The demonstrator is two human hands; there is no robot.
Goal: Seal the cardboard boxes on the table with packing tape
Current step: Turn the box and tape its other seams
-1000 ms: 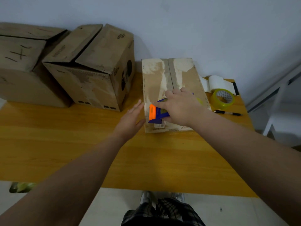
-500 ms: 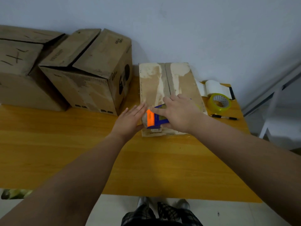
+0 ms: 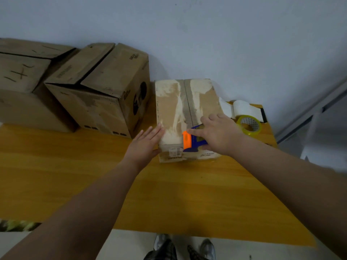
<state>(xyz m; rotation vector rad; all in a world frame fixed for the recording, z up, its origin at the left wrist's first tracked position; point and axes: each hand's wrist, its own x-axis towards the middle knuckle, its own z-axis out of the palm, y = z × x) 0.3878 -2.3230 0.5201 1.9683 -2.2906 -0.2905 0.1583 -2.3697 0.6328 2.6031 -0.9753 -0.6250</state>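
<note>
1. While the right hand point(image 3: 217, 136) grips the blue-and-orange tape dispenser point(image 3: 189, 140) with fingers curled over its top, the dispenser sits on the near end of the small box point(image 3: 187, 113), orange end at the near edge by the centre seam.
2. Left hand point(image 3: 144, 145): fingers straight and together, flat against the small box's left side at the near corner, holding nothing.
3. Small box lies right of centre on the yellow wooden surface point(image 3: 169, 194), flaps closed, top paper torn pale on both sides of the seam.
4. Two bigger boxes at far left: middle box point(image 3: 97, 91) near the small box, flaps loosely down; marked box point(image 3: 22, 81) just beside it, pen scribbles on top.
5. Yellowish tape roll point(image 3: 248, 125) lies flat right of the small box, near the right hand; white paper roll point(image 3: 242, 107) just beyond it at the far right corner.
</note>
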